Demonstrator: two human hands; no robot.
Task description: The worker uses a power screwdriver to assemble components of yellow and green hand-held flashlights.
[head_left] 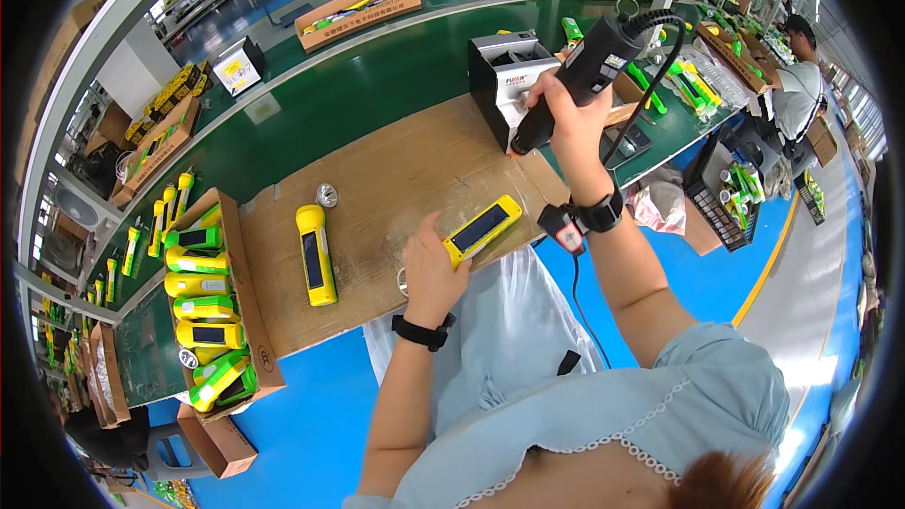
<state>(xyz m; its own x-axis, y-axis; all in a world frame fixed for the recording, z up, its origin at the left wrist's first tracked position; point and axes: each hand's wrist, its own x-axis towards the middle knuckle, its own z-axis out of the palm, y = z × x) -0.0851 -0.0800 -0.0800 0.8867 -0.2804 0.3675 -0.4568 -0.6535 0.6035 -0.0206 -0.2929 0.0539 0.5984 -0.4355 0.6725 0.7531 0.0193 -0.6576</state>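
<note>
My right hand (pixel 577 123) is wrapped round a black electric screwdriver (pixel 603 49), tilted so that its tip reaches down beside the front of a black and white box-shaped machine (pixel 514 83). Near the cardboard's front edge, my left hand (pixel 434 264) grips a yellow flashlight (pixel 485 230) with a dark solar panel facing up. A second yellow flashlight (pixel 317 259) lies on the cardboard sheet (pixel 396 170) to the left, with a loose silvery reflector (pixel 326 195) by its head. Another round silvery piece (pixel 403 281) shows partly beside my left hand.
At the left, a cardboard box (pixel 253 297) holds several yellow and green flashlights. More flashlights stand along the green bench (pixel 353 71). The screwdriver's black cable (pixel 677 47) loops at the right. A black crate (pixel 721 198) sits on the floor, and a person (pixel 799 85) works farther off.
</note>
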